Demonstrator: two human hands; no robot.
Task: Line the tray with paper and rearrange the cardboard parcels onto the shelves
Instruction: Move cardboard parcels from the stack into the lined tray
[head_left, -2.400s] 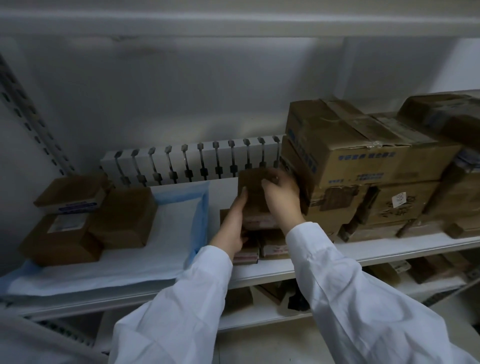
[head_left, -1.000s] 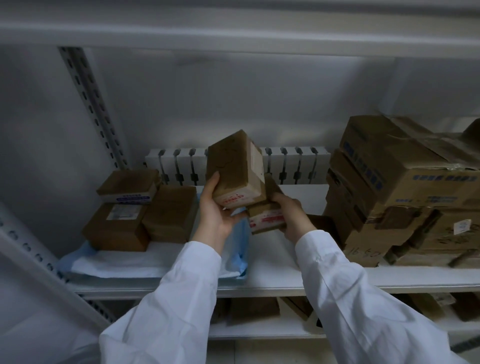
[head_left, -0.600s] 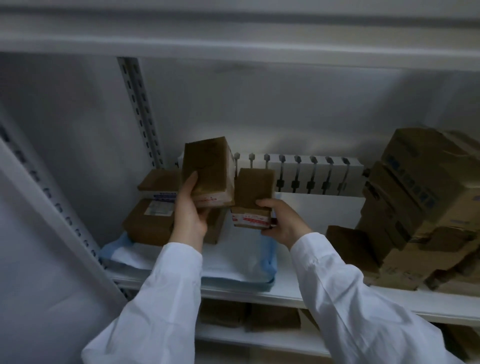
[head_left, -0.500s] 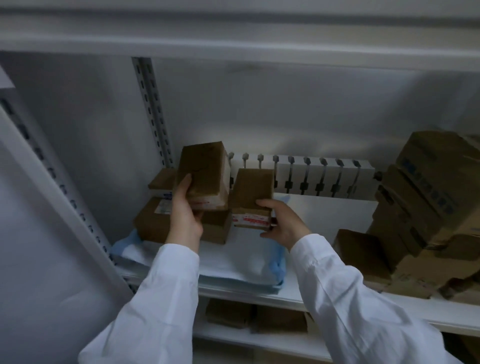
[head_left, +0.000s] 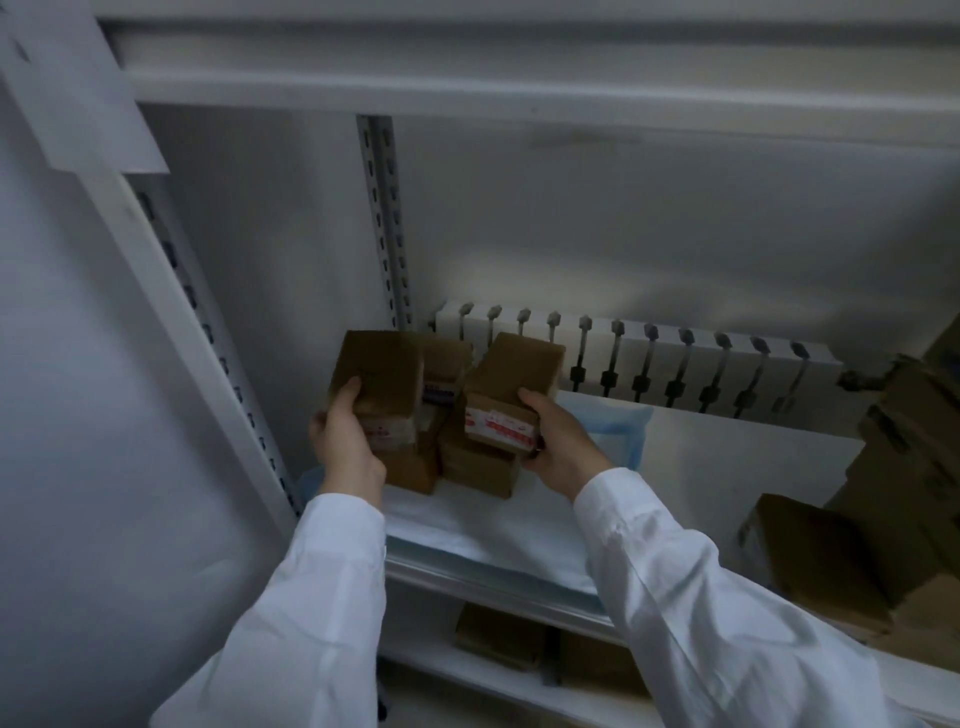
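Left hand (head_left: 345, 441): fingers curled around the matte brown left parcel (head_left: 376, 379), box-shaped, near the left rear corner of the shelf (head_left: 457, 579).
Right hand (head_left: 563, 449): grips the right parcel (head_left: 511, 384), red-white label on its end, just beside the first.
Stack (head_left: 478, 467): more cardboard parcels under both.
Paper (head_left: 498, 525): smooth white sheet, blue border, free along the front edge.
Cartons (head_left: 904, 467): large, at the right end.

Brown rectangular parcels (head_left: 382, 374) of matt, slightly rough cardboard bear smoother white-and-red paper labels (head_left: 501, 427). Under them lies a matt white paper sheet with blue edging (head_left: 493, 525), on a smooth white painted metal shelf (head_left: 488, 578). White sleeves (head_left: 322, 597) look like cloth.
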